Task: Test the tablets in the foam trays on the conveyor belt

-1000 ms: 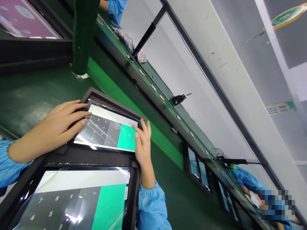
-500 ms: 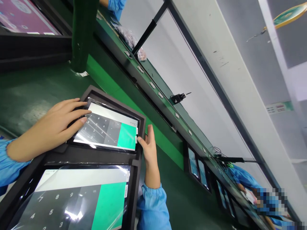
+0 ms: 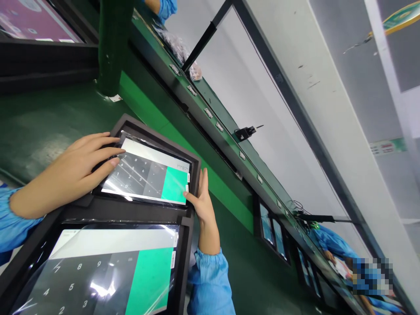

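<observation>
Two tablets lie side by side in a dark foam tray (image 3: 131,121), both showing a calculator keypad with a green block. Clear film covers the far tablet (image 3: 154,175) and the near tablet (image 3: 108,271). My left hand (image 3: 82,168) rests with spread fingers on the left end of the far tablet, fingertips on its edge and keypad. At the opposite end, my right hand (image 3: 204,201) straddles the tray's right wall. Its thumb touches the far tablet's lower right corner by the white labels, while the fingers stretch up along the outside of the wall.
Another dark tray with a pink-screened tablet (image 3: 36,22) stands at upper left beside a green post (image 3: 113,48). Along the green bench, more trayed tablets (image 3: 272,229) lie to the right. A black device (image 3: 244,133) sits on the ledge. Co-workers in blue sleeves (image 3: 334,245) are farther off.
My right hand has moved slightly left, its thumb now over the far tablet's corner and its fingers closer to the tray wall. My left hand stays in place.
</observation>
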`<state>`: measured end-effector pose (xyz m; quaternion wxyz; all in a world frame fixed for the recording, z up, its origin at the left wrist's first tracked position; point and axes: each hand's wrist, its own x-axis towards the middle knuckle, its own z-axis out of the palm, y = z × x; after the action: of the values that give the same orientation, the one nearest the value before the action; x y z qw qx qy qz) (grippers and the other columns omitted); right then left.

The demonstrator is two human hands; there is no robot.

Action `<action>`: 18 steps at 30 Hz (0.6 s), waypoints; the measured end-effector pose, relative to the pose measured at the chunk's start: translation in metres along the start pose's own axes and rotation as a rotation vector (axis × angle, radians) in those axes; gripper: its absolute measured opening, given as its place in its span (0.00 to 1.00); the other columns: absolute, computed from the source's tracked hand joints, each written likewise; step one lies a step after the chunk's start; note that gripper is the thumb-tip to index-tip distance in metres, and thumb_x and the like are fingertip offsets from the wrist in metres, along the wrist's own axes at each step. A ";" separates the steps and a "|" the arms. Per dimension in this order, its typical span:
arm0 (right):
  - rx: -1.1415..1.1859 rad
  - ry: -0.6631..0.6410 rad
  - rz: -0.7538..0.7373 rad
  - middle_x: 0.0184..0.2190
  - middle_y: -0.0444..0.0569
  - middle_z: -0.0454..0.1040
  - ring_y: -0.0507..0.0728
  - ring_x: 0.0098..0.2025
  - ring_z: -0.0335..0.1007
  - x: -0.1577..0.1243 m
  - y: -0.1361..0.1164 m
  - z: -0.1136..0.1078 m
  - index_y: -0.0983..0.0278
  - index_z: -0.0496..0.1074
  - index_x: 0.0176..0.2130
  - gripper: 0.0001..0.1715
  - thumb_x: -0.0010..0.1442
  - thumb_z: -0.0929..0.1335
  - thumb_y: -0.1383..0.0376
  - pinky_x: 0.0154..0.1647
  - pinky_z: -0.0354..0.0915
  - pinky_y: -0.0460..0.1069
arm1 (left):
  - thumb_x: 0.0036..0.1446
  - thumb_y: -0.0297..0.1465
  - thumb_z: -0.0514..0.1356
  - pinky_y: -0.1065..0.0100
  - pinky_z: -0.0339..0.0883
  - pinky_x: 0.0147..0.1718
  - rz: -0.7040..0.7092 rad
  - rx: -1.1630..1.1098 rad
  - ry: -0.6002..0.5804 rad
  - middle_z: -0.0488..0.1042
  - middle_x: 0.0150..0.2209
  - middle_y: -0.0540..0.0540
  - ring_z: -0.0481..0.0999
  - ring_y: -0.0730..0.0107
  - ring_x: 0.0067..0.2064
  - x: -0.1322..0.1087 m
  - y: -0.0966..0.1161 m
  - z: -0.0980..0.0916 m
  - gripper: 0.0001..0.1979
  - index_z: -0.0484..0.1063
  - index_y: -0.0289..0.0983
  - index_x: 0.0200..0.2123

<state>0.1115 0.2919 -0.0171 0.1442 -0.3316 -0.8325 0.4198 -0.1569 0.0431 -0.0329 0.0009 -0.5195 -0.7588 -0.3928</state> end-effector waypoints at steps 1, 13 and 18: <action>0.003 0.001 -0.004 0.76 0.52 0.36 0.62 0.76 0.38 0.000 0.001 0.000 0.57 0.35 0.75 0.63 0.57 0.73 0.53 0.73 0.49 0.63 | 0.70 0.44 0.44 0.47 0.55 0.66 -0.003 0.001 -0.006 0.69 0.61 0.40 0.59 0.51 0.68 0.000 0.000 0.000 0.25 0.71 0.37 0.56; -0.138 0.221 -0.133 0.72 0.51 0.56 0.65 0.75 0.45 -0.026 -0.048 0.019 0.56 0.69 0.62 0.25 0.68 0.66 0.56 0.72 0.50 0.69 | 0.71 0.43 0.45 0.48 0.55 0.67 0.031 0.023 -0.017 0.68 0.62 0.41 0.59 0.53 0.68 0.000 0.000 -0.002 0.24 0.71 0.37 0.56; -0.432 -0.051 -0.457 0.69 0.42 0.61 0.67 0.76 0.37 -0.052 -0.078 0.039 0.51 0.76 0.55 0.20 0.70 0.62 0.64 0.72 0.45 0.74 | 0.71 0.43 0.46 0.48 0.56 0.67 0.027 0.010 -0.001 0.69 0.61 0.42 0.60 0.53 0.68 0.000 0.001 -0.002 0.23 0.72 0.38 0.55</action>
<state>0.0954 0.1998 0.0232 0.1401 -0.1481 -0.9587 0.1984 -0.1567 0.0419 -0.0305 0.0083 -0.5298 -0.7539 -0.3885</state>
